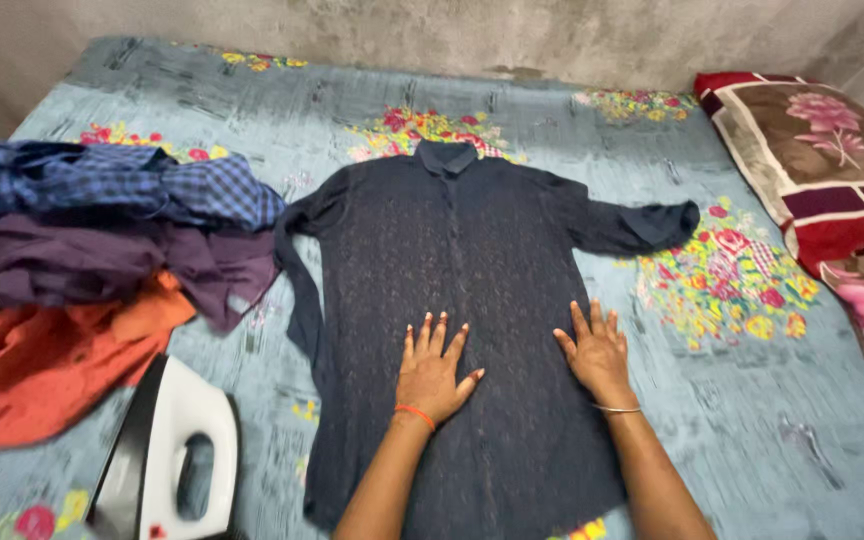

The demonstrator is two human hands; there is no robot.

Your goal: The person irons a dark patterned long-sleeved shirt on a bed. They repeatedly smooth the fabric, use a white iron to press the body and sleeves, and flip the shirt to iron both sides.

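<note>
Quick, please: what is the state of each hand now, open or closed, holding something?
Left hand: open, fingers spread, flat on the dark navy collared shirt, holding nothing.
Right hand: open, flat on the same shirt, holding nothing.

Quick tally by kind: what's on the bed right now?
Garments spread flat: 1, dark navy shirt under the left hand and right hand
Garments piled: 3, blue checked, purple, orange
Irons: 1, white iron
Pillows: 1, floral pillow
Total: 6
</note>
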